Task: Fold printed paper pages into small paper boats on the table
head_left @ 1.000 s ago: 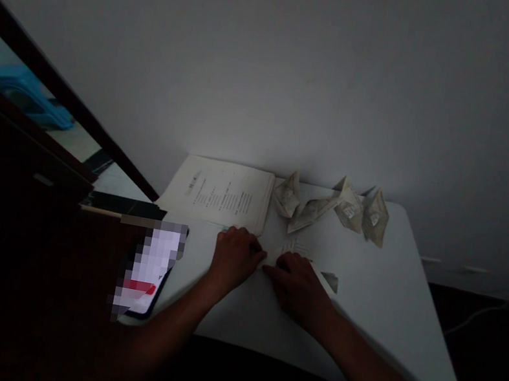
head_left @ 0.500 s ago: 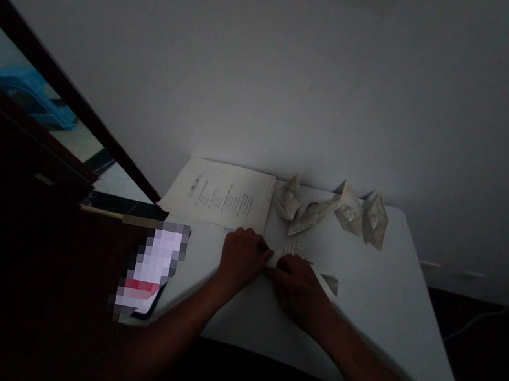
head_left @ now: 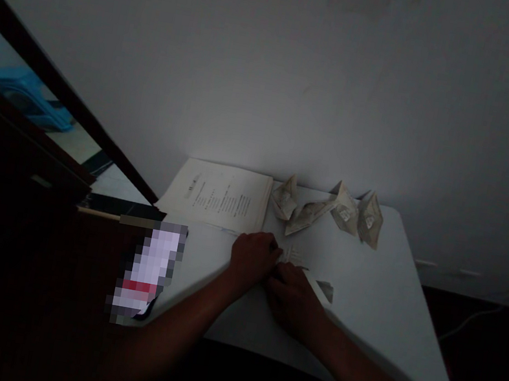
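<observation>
Close together over the middle of the white table (head_left: pixel 384 318), my two hands work at a printed sheet of paper (head_left: pixel 295 255), most of it hidden under them. My left hand (head_left: pixel 253 255) is closed, its fingertips pinching the paper's left part. Just right of it and slightly nearer me, my right hand (head_left: pixel 292 296) is closed on the same sheet, fingers bent and pressed down. A pale paper edge and a grey printed piece (head_left: pixel 325 290) show beyond my right hand. How the sheet is folded I cannot make out.
Behind my hands lies an open book (head_left: pixel 218 197) against the wall. Several folded paper boats (head_left: pixel 347 210) stand right of it at the back. A phone (head_left: pixel 155 265), blurred out, rests at the table's left edge. A dark-framed mirror (head_left: pixel 54 96) leans at far left.
My left hand has shifted right and slightly nearer me, closing up to my right hand. My right hand has moved slightly nearer me. The view has shifted a little.
</observation>
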A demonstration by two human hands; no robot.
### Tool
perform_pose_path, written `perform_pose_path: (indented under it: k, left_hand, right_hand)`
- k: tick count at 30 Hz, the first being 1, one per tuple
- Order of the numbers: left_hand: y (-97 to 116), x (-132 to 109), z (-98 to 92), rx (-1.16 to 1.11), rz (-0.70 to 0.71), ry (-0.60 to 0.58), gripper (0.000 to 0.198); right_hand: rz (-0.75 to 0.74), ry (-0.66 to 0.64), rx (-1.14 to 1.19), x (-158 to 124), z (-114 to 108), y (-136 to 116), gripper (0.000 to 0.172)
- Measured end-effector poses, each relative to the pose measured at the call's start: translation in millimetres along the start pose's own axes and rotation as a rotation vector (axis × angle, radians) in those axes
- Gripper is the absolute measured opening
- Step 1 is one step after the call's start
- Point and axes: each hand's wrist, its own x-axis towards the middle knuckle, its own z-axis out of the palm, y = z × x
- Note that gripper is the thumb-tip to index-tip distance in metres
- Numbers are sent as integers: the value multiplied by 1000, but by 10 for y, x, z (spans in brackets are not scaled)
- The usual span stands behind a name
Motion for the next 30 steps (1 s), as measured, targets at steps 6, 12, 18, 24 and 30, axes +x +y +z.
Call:
perform_pose_path:
  k: [6,12,18,24,30]
  left_hand:
    - [81,86,14,37,-18,-22,25]
    - [114,164,51,63,-8,-40,34]
    - [38,51,-18,36,-13,29,35]
    - [-26,-392,-76,-89,218,69,21]
    - [88,-534,81,52,457,-23,19]
  right_hand:
    - [2,3,12,-24,-2,-5,15]
    - [-1,6,-2,-35,23,13,14]
    - [-28,-17,107,-55,-83,13,16]
    - [180,189,270,-250,-500,134,18]
    - [483,170,106,-581,-715,537,21]
